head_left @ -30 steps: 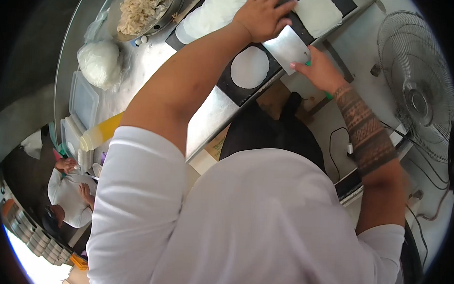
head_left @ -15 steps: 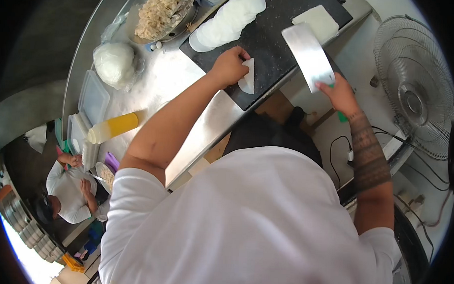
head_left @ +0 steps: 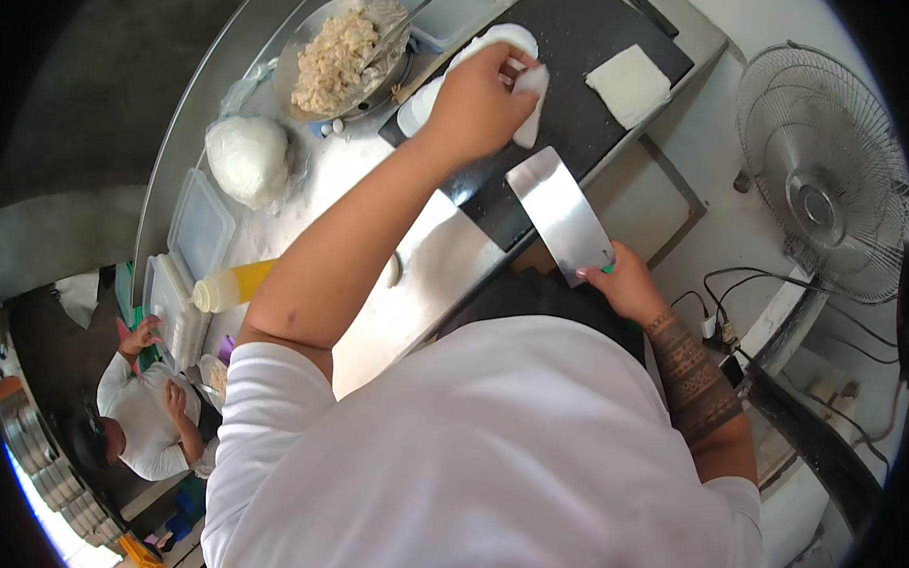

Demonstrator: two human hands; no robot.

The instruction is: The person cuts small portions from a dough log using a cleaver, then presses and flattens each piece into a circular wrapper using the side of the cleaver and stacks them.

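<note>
Dough sheet point(head_left: 530, 108) | left grip point(head_left: 481, 107) pinching it, arm outstretched | right grip point(head_left: 627, 282) clasping cleaver point(head_left: 559, 213)

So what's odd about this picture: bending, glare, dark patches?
Head view: black rounded borders and the bowed counter rim suggest a very wide lens; head view again: glare whitens the steel top and gleams on the cleaver; same view: bottom left washed out, upper left dark.

Dough point(head_left: 630, 87) lies on the board point(head_left: 570, 118) between bowl point(head_left: 284, 83) and fan point(head_left: 816, 191).

Shiny blade point(head_left: 560, 216), white dough round point(head_left: 530, 104), apparently drooping
</note>
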